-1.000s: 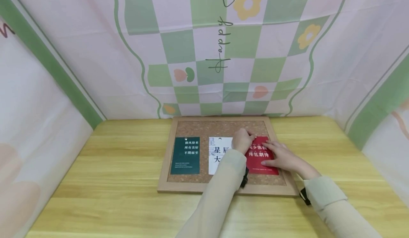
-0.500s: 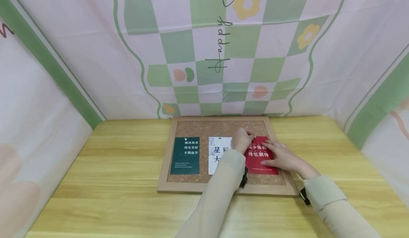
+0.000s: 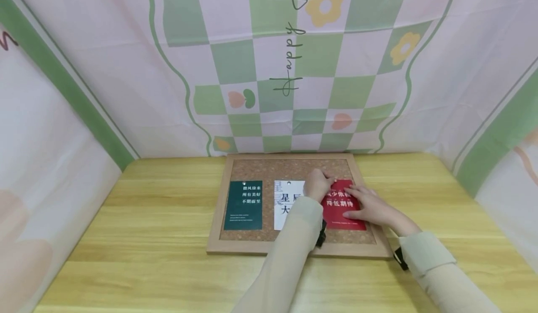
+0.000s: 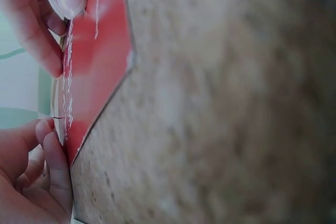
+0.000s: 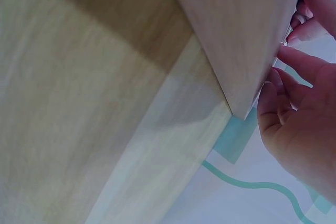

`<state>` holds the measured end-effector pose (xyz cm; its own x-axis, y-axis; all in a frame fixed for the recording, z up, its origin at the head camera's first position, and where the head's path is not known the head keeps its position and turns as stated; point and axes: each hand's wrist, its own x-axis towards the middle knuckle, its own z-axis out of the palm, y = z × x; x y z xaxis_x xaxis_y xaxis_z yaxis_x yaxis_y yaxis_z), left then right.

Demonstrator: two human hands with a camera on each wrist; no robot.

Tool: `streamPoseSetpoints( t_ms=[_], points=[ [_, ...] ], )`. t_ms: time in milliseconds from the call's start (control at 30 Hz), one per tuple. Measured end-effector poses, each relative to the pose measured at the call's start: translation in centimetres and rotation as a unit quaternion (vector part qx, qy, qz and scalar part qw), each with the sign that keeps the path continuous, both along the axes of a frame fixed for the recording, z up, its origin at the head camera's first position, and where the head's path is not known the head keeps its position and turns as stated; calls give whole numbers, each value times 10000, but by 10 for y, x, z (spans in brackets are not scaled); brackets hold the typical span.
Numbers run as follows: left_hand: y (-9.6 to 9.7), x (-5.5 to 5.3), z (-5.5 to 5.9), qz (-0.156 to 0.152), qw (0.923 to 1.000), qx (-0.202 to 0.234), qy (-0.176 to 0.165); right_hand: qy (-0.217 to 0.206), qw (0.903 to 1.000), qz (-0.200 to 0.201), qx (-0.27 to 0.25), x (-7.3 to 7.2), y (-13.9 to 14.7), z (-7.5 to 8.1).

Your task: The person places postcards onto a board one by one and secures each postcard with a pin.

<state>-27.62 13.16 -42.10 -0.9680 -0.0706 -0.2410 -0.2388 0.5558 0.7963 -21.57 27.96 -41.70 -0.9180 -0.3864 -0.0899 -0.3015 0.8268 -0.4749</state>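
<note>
A red card [image 3: 341, 217] with white lettering lies on the right part of a framed corkboard [image 3: 290, 168]. At the card's top edge my left hand [image 3: 317, 184] pinches a small pushpin, whose thin needle [image 4: 59, 117] shows beside the fingertips in the left wrist view. Spread over the card's right side, the fingers of my right hand [image 3: 371, 205] press it against the cork. Left of it are a white card [image 3: 282, 217], partly covered by my left forearm, and a dark green card [image 3: 244, 215]. Each of those two has a small pin head at its top.
The corkboard lies on a yellow wood-grain table [image 3: 159, 219], its wooden frame [image 3: 244, 246] near the back edge. Behind stands a checked fabric backdrop [image 3: 277, 56], with fabric walls on both sides. Black straps [image 3: 321, 236] circle the wrists.
</note>
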Motion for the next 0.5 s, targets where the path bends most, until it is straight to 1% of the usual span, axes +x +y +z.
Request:
streamPoseSetpoints(
  t_ms=[267,500],
  points=[
    [0,1,0,31,9998,148,-85,-26,10000,7,6,0,-1,1],
    [2,2,1,45,10000,19,-41,-69,10000,-25,-16,1,-1,1]
  ],
)
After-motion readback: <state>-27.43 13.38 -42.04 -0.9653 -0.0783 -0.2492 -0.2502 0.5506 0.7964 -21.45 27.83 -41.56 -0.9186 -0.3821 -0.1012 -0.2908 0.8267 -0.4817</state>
